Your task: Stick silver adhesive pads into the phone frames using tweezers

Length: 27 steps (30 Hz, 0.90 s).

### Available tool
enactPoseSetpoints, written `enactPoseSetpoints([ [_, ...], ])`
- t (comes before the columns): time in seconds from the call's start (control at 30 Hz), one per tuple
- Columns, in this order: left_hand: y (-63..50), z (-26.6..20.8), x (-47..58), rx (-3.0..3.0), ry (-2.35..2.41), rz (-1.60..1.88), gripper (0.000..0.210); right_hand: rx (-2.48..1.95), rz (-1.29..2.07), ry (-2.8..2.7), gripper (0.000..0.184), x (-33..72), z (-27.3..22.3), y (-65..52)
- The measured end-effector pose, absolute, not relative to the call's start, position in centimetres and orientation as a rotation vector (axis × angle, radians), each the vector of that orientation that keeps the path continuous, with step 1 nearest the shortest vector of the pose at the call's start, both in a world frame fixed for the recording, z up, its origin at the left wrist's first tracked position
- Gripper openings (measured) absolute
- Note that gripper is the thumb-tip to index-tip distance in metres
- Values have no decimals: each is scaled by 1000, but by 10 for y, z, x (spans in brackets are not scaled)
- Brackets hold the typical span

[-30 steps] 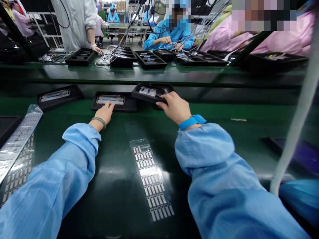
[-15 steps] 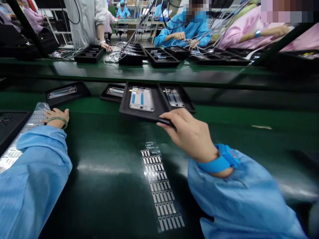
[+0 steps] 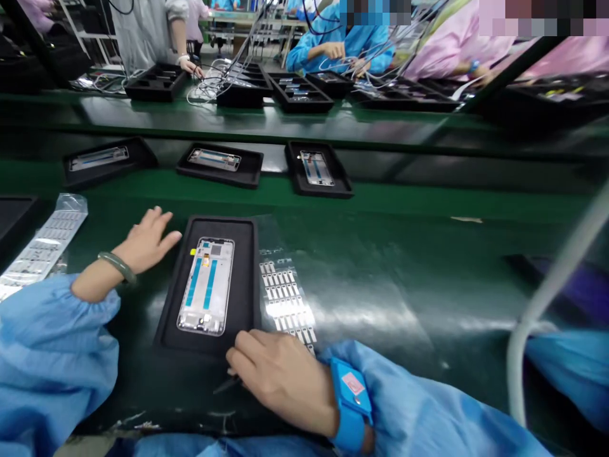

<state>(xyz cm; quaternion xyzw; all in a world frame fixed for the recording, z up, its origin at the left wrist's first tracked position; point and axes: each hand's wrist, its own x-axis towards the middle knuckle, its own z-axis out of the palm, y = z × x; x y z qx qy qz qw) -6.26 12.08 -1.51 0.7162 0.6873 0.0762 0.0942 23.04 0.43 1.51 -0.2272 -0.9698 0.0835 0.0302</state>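
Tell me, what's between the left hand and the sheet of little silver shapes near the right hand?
In the head view, a black tray with a phone frame in it lies between the left hand and that sheet.

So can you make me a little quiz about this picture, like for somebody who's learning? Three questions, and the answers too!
1. True or false: the right hand has a green bracelet at its wrist.
2. How many long blue strips are on the phone frame in the nearest black tray?
3. Pick one. The left hand is:
A) holding a cup
B) spread open, beside that tray
C) underneath that tray

Key:
1. False; it has a blue wristband.
2. Two.
3. B.
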Motion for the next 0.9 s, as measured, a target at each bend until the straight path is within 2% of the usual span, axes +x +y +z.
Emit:
enactPoseSetpoints([
  [0.1,96,-19,-31,2296,1711,186,62,-664,496,-3004,14,233,17,-5],
  [0.2,76,-26,-16,2358,1621,197,65,-755,709,-2740,20,243,21,6],
  [0.3,60,-34,-12,2373,1668,254,68,-887,791,-2217,15,262,20,32],
  [0.47,20,-44,-9,2349,1873,427,71,-1264,1056,-1530,40,289,4,72],
  [0.57,-2,-46,-5,2337,1958,411,73,-1241,1249,-1271,33,287,-8,85],
  [0.67,-9,-39,1,2324,2032,369,73,-1204,1398,-1175,37,276,-19,95],
  [0.77,0,-24,13,2419,2030,384,68,-1250,1410,-1238,35,267,-27,102],
  [0.9,25,-5,40,2716,1606,297,52,-1292,1342,-1372,32,263,-37,107],
])
